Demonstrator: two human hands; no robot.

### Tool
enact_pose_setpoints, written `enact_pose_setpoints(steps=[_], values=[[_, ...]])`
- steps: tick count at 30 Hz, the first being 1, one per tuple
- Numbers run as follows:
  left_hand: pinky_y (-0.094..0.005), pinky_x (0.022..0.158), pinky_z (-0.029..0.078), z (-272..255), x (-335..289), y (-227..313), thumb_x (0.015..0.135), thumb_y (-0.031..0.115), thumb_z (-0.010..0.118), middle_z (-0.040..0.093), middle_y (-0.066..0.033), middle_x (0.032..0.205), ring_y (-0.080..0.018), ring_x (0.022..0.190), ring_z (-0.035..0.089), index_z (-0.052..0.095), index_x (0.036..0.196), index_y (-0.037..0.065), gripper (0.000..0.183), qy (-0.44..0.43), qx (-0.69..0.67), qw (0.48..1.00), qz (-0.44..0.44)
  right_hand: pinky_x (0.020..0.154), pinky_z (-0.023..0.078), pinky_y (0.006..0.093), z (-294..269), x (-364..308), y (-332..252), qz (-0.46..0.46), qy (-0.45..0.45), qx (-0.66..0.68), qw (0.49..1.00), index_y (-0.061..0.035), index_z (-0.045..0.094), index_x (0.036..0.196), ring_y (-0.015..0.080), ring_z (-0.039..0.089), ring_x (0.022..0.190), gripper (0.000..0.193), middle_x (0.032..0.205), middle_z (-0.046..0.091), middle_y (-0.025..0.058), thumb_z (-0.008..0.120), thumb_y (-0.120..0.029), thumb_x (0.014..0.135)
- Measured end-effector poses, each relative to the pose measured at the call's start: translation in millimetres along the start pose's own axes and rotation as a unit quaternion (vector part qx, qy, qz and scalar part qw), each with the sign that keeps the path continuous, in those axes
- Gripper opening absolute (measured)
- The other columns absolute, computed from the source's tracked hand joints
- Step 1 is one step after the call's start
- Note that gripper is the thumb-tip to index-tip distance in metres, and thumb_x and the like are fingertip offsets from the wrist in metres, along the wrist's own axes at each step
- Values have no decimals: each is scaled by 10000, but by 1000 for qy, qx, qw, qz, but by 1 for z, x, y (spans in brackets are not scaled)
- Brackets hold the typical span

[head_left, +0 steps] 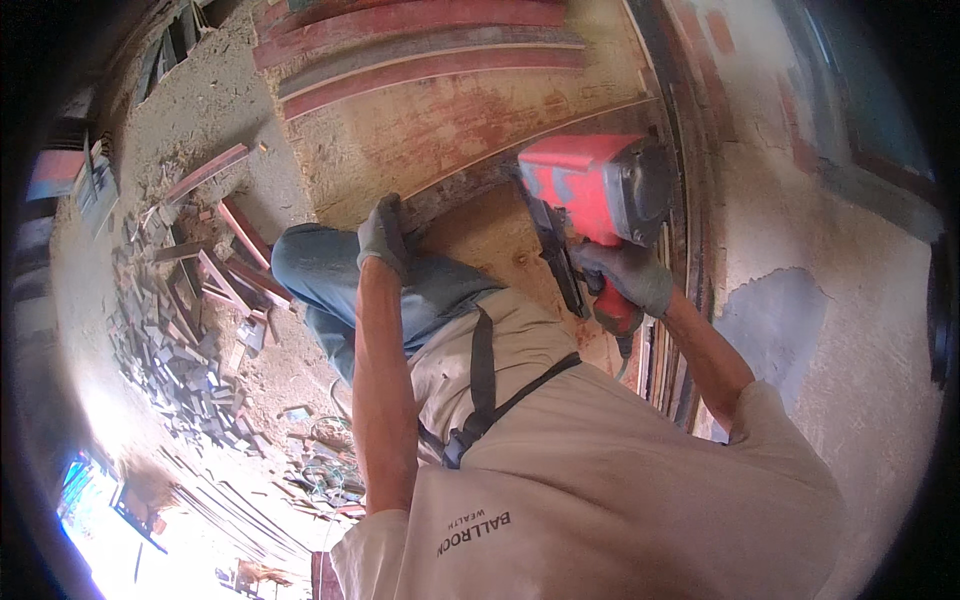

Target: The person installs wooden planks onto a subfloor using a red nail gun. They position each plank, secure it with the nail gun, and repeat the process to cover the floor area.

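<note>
My right hand [632, 276], in a grey glove, is closed round the grip of a red nail gun [580, 180] with a dark end cap and a long black magazine. A hose runs from the base of its grip. The gun's nose is at a dark wooden strip [465, 188] that lies slantwise across a plywood board [480, 235]; whether they touch I cannot tell. At the strip's left end my left hand [384, 235], also gloved, is closed on it above my bent knee. Its fingertips are partly hidden.
Several red and grey planks [430, 60] lie across the far part of the board. Wood offcuts [190, 360] are heaped on the dusty floor at left, with longer red pieces [245, 230] beside them. A patched wall [780, 330] rises close at right.
</note>
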State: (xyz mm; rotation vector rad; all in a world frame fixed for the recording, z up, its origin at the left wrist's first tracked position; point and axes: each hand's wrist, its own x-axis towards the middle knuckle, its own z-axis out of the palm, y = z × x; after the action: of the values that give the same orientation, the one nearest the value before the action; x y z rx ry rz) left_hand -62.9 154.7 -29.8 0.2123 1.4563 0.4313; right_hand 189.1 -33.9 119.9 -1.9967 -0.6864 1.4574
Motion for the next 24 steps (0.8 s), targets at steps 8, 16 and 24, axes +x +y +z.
enact_pose_setpoints(steps=[8,16,24], values=[[-381,730,558,-11,8,-6,855,245,635,634,-85,973,-234,875,632,650,1088,41,311,-62,-20,998,10,662,485,268,30,6,-23,-29,-39,-64,997,-31,649,1071,85,589,752,273,892,659,18,720,-179,853],[-348,782,544,-4,32,-13,806,197,699,694,-122,973,-260,892,668,673,1013,36,264,-98,-76,990,-70,894,489,363,39,15,-8,-21,-33,-67,997,-27,625,1143,241,645,997,425,1071,683,140,732,-246,795],[-470,832,572,-31,49,-22,904,183,574,677,-131,1023,-312,968,661,625,1102,68,234,-81,613,658,430,739,496,281,40,5,-21,-38,-27,-71,996,-10,641,1088,99,606,831,272,943,672,44,682,-163,867]])
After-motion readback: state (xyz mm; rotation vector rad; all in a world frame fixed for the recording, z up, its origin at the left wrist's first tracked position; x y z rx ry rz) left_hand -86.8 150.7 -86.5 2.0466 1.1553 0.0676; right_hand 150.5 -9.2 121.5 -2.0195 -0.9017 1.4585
